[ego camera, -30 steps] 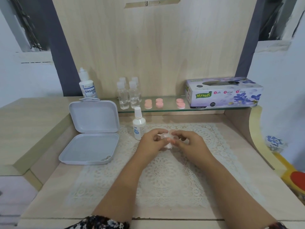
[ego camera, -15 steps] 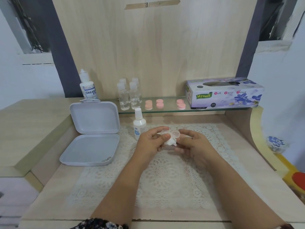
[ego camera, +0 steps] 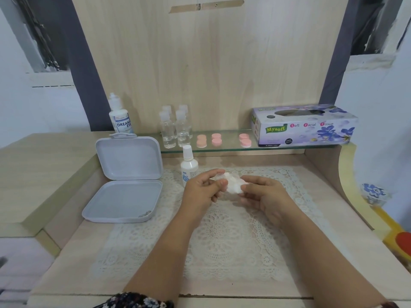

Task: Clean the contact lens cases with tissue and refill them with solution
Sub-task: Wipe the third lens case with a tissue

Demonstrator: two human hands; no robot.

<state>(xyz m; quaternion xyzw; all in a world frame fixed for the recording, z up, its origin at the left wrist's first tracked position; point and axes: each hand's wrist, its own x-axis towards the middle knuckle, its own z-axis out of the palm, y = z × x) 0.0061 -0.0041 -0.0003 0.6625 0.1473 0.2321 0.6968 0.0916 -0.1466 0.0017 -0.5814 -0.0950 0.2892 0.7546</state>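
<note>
- Head view: left hand (ego camera: pixel 203 191) pinches a clear lens case (ego camera: pixel 219 177), thumb on top; right hand (ego camera: pixel 263 196) grips a wad of tissue (ego camera: pixel 233 185) pressed against it.
- Change: half a second ago the case well showed open between the hands; now the tissue covers it. Judged: wiping in progress, refill not begun.
- Case and tissue are held over the lace mat (ego camera: pixel 222 241), at 12 o'clock from its middle.
- Spray bottle (ego camera: pixel 188 166) just beside left hand at 10 o'clock; knock risk.
- Open white box (ego camera: pixel 124 196) at 9 o'clock.
- Glass shelf (ego camera: pixel 226 147) edge at 12 with pink caps (ego camera: pixel 216 138), tissue box (ego camera: pixel 304 125), solution bottle (ego camera: pixel 120 116).
- Free room toward 6 o'clock.
</note>
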